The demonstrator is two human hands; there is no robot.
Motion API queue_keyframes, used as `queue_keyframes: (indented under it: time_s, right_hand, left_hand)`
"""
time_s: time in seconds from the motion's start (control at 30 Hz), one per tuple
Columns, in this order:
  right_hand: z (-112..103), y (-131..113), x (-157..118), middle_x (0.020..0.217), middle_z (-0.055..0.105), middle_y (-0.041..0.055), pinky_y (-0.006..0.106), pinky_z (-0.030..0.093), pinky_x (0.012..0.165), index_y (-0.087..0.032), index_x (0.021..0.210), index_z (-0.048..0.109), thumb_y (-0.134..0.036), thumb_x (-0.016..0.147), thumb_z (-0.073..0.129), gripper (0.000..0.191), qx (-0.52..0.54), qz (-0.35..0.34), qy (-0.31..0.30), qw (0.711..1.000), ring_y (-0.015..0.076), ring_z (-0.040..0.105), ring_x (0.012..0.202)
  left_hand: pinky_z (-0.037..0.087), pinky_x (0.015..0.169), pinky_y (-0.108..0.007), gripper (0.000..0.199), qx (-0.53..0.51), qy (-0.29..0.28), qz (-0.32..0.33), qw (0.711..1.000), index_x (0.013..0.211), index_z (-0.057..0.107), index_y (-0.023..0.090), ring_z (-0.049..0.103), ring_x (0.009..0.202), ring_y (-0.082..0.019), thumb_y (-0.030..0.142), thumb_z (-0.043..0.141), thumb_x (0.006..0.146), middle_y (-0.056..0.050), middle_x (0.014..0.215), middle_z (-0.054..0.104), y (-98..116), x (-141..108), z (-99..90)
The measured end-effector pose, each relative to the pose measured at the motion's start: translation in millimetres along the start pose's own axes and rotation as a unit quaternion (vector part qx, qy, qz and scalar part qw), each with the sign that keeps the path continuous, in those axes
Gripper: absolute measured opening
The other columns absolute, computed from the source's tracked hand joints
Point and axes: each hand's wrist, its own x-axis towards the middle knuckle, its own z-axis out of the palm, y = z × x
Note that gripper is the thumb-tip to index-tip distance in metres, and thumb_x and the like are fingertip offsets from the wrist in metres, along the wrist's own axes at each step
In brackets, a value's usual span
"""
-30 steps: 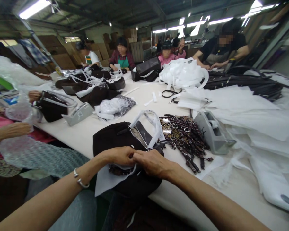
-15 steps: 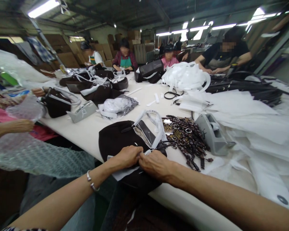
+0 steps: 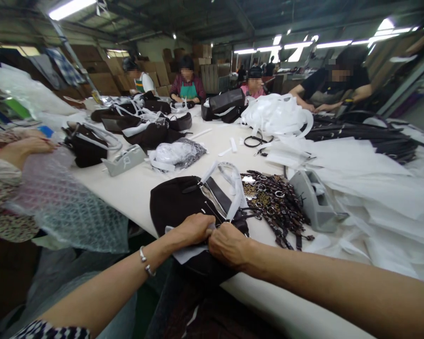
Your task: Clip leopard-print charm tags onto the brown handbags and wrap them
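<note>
While both hands meet over the near part of the dark brown handbag (image 3: 173, 202), the bag lies at the near edge of the pale worktop (image 3: 127, 193). Left hand (image 3: 197, 229): fingers curled closed at the bag, fingertips beside the right hand (image 3: 229, 242). Right: fingers bent in, also closed at the bag. Pinch point is mostly hidden, so can't tell exactly what either one grips.

White sheet (image 3: 189, 253) sticks out below the left hand, against the bag. Handle (image 3: 233, 181) is wrapped in white and stands up in a loop past the hands. Bag mouth is part open, pale lining showing. Silver bracelet (image 3: 147, 262) on the left wrist.

Right of the bag: heap of dark braided straps (image 3: 277, 205) with metal rings, then a grey tape dispenser (image 3: 313, 205) just beside it. White sheets (image 3: 360, 165) spread farther right; pile of black straps (image 3: 360, 129) behind those. Big tangle of white strips (image 3: 273, 115) across the worktop.

Beyond the bag, to the left: plastic-wrapped bundle (image 3: 178, 154), second tape dispenser (image 3: 124, 160), and a smaller-looking dark handbag (image 3: 86, 145) next to that. More dark bags (image 3: 144, 125) are piled behind, white wrapping on them.

At far left, a co-worker's hand (image 3: 37, 145) is at bubble wrap (image 3: 81, 207) that hangs down past the worktop edge. Four people sit or lean along the far side.
</note>
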Motion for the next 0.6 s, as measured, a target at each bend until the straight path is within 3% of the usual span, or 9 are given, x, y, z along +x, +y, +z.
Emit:
queue_keyframes:
  time_s: [0.1, 0.23, 0.37, 0.5, 0.6]
  right_hand:
    - [-5, -5, -7, 0.078, 0.071, 0.0129, 0.031, 0.045, 0.051, -0.011, 0.081, 0.068, -0.003, 0.084, 0.050, 0.020, -0.012, 0.004, -0.048, 0.999, 0.0217, 0.066, 0.066]
    - [-12, -15, -21, 0.081, 0.070, 0.0162, 0.029, 0.046, 0.053, -0.010, 0.089, 0.067, -0.003, 0.086, 0.048, 0.020, 0.001, 0.066, -0.008, 0.998, 0.0220, 0.067, 0.070]
    - [-18, -19, -54, 0.078, 0.070, 0.0151, 0.026, 0.046, 0.058, -0.011, 0.090, 0.066, -0.008, 0.088, 0.050, 0.016, 0.052, 0.176, 0.022, 0.983, 0.0197, 0.068, 0.071]
    - [-15, -7, -102, 0.077, 0.073, 0.0095, 0.026, 0.042, 0.059, -0.019, 0.083, 0.071, -0.025, 0.082, 0.065, 0.009, 0.179, 0.273, -0.046, 0.944, 0.0219, 0.068, 0.070]
    - [-7, 4, -124, 0.076, 0.072, 0.0037, 0.025, 0.038, 0.059, -0.025, 0.079, 0.072, -0.034, 0.081, 0.066, 0.011, 0.308, 0.315, -0.004, 0.898, 0.0199, 0.066, 0.070]
  left_hand:
    - [0.045, 0.071, -0.029, 0.016, -0.012, -0.007, -0.005, 1.000, 0.091, 0.063, 0.020, 0.066, 0.086, -0.025, 0.024, 0.054, 0.078, -0.008, 0.089, 0.071, -6, 5, 0.6]
    - [0.045, 0.069, -0.028, 0.016, -0.026, -0.018, -0.012, 0.999, 0.088, 0.063, 0.020, 0.065, 0.084, -0.024, 0.028, 0.056, 0.076, -0.007, 0.089, 0.071, -10, 12, 0.6]
    - [0.043, 0.068, -0.027, 0.020, -0.042, -0.019, -0.019, 0.999, 0.091, 0.064, 0.017, 0.065, 0.083, -0.023, 0.029, 0.054, 0.077, -0.008, 0.093, 0.070, -10, 13, -3.1]
    - [0.043, 0.067, -0.024, 0.023, -0.087, -0.030, -0.010, 0.996, 0.096, 0.063, 0.018, 0.064, 0.081, -0.020, 0.029, 0.054, 0.078, -0.004, 0.091, 0.071, -11, 8, -10.6]
    - [0.045, 0.073, -0.024, 0.029, -0.166, -0.025, 0.001, 0.986, 0.104, 0.062, 0.018, 0.064, 0.086, -0.019, 0.036, 0.051, 0.084, -0.004, 0.097, 0.070, -9, 3, -15.3]
